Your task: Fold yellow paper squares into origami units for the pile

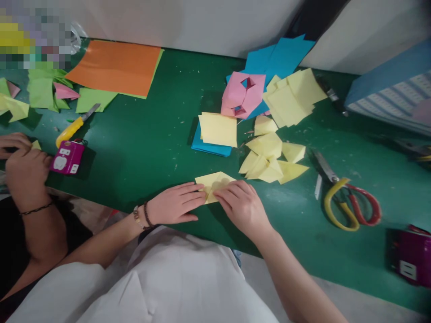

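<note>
A partly folded sheet of yellow paper (217, 179) lies on the green table near its front edge. My left hand (177, 202) rests flat with fingers stretched out, its fingertips on the paper's left side. From the right, my right hand (244, 204) has its fingers drawn together on the paper's lower right part, gripping it; the thumb tip is partly hidden. Folded yellow paper pieces (269, 154) lie in a loose pile just beyond my right hand. Behind the sheet, a stack of yellow paper squares (219, 129) sits on folded blue paper (212, 148).
Scissors (340, 197) with red and yellow handles lie at right, near a purple box (414, 258). A pink folded paper shape (243, 93) and yellow sheets (294, 98) lie behind. At left are orange paper (117, 67), a cutter knife (76, 127), and another person's hands (27, 161).
</note>
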